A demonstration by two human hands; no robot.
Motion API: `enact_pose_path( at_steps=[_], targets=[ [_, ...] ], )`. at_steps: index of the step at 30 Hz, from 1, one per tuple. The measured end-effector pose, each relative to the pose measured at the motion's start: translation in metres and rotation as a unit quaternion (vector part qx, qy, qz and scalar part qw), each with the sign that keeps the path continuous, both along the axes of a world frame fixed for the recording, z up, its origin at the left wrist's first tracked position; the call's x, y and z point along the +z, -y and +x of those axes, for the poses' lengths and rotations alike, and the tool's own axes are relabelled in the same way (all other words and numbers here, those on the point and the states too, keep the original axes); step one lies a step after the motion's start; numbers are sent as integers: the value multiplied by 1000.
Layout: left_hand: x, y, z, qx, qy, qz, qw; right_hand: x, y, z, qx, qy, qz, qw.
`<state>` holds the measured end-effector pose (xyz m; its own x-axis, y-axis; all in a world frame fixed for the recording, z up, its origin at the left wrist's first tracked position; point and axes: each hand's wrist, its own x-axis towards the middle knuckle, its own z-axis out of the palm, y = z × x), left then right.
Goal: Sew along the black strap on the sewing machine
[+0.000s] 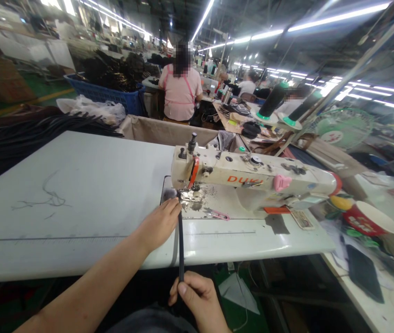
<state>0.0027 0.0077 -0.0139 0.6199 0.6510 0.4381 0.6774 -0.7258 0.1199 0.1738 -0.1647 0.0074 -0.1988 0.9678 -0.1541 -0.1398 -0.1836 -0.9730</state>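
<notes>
Black strip (181, 245) at sewing machine (252, 178), both hands on it

Strip runs from the machine's needle end over the tabletop's (96, 185) front edge. Left hand (162, 219): fingertips at strip's far end, can't tell if grip pinches or just presses. Right hand (199, 293): below the edge, grip closed on strip. Pink-handled snips (222, 215) lie right of the left hand.
</notes>
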Motion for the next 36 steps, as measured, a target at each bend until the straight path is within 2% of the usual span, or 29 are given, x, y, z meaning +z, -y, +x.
enact_pose_path(
  at_steps=[4, 9, 13, 22, 28, 31, 36],
  targets=[
    [1, 4, -2, 4, -14, 37, 999, 5, -2, 1, 12, -15, -1, 1000],
    [6, 7, -4, -11, -15, 36, 999, 6, -3, 1, 24, 6, 34, 999],
    [9, 6, -4, -17, -18, 34, 999, 3, -5, -2, -3, 17, 47, 999],
    [9, 7, -3, -9, -37, 11, 999, -4, -9, -9, -76, 88, -13, 993],
    [6, 5, -4, -12, -36, -6, 999, 15, -23, -14, -95, 162, 31, 982],
    [6, 5, -4, -13, -32, -14, 999, 22, -36, -17, -86, 120, 21, 989],
    [10, 4, -4, -16, -48, -33, 998, 20, -51, -22, -70, -39, -80, 994]
  ],
)
